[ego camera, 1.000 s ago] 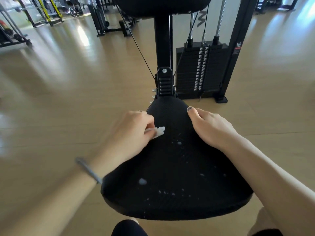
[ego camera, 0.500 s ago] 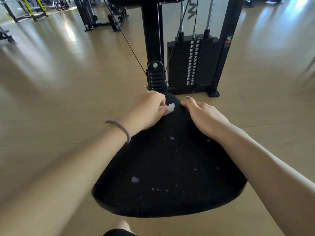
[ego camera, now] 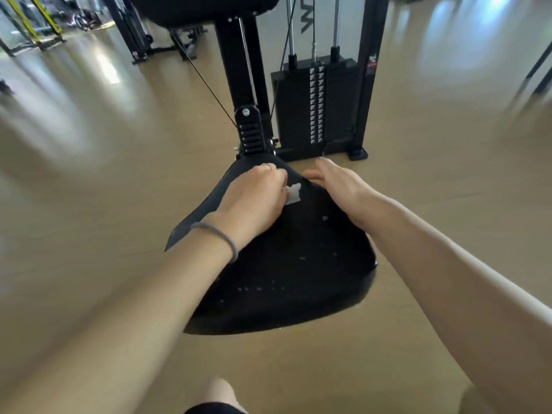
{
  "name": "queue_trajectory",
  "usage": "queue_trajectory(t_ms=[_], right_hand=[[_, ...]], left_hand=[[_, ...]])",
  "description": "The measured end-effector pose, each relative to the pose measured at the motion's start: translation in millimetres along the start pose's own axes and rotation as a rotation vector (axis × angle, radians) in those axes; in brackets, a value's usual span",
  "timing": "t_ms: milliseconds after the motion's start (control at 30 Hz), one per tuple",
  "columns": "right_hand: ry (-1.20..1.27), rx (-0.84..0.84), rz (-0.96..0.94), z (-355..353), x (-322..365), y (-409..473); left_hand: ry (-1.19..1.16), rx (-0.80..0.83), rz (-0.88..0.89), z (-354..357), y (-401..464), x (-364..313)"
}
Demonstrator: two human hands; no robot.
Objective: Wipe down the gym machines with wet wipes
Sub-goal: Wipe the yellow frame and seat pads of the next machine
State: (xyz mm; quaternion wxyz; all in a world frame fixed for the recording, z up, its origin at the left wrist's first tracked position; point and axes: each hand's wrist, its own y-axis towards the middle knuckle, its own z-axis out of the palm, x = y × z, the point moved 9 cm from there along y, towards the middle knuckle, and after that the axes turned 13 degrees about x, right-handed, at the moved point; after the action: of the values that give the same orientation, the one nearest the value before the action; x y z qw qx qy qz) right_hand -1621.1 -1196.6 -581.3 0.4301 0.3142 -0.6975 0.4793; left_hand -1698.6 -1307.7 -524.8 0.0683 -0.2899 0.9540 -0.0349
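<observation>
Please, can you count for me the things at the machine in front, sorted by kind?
Hands: 2, left and right
Wet wipe: 1
Black seat pad: 1
Weight stack: 1
Wrist band: 1
Total: 6

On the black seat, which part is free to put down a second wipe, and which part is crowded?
Free: the wide near half of the seat, between both forearms. Crowded: the narrow far tip, where the left hand holds the wipe beside the right hand.
</observation>
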Motion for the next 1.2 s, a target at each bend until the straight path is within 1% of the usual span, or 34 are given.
queue_trajectory(t_ms=[67, 133, 200, 267, 333, 433, 500, 567, 667, 767, 867, 933, 1000, 1100, 1167, 1200], right_hand=[[0.027, 0.025, -0.044, -1, -2, -7], [0.074, 0.031, -0.06, -6, -7, -7], [0.156, 0.077, -0.078, -9, -14, -10], [0.217, 0.155, -0.103, -7, -24, -12], [0.225, 0.169, -0.105, -10, -31, -15], [0.335, 0.255, -0.116, -8, -33, -18], [0.329, 0.3, -0.11, -2, -28, -26], [0.298, 0.257, -0.13, -5, -25, -30], [0.231, 0.193, -0.126, -3, -24, -36], [0.125, 0.122, -0.109, -1, -26, -39], [0.032, 0.057, -0.167, -1, -22, -48], [-0.039, 0.044, -0.209, 2, -19, -54], [-0.124, 0.011, -0.251, 4, -13, -60], [-0.386, -0.115, -0.398, 9, 7, -72], [-0.46, -0.133, -0.461, 17, 16, -77], [-0.499, -0.127, -0.467, 21, 17, -78]], left_hand=[[-0.129, 0.081, 0.026, 0, -10, -16], [-0.245, 0.127, 0.102, -1, -35, -45], [-0.22, 0.1, 0.161, 2, -60, -78], [-0.206, 0.028, 0.18, 5, -70, -104], [-0.223, -0.023, 0.135, 8, -65, -113], [-0.227, -0.103, -0.063, 5, -51, -90], [-0.245, -0.141, -0.151, 4, -62, -79], [-0.243, -0.159, -0.134, 6, -88, -92], [-0.247, -0.227, -0.098, 12, -139, -114], [-0.213, -0.361, -0.157, 16, -172, -104], [-0.172, -0.468, -0.268, 13, -175, -76], [-0.191, -0.468, -0.355, 9, -163, -52], [-0.222, -0.405, -0.38, 8, -145, -46], [-0.221, -0.314, -0.265, 6, -121, -81], [-0.237, -0.318, -0.192, 4, -120, -94], [-0.232, -0.333, -0.174, 4, -123, -87]])
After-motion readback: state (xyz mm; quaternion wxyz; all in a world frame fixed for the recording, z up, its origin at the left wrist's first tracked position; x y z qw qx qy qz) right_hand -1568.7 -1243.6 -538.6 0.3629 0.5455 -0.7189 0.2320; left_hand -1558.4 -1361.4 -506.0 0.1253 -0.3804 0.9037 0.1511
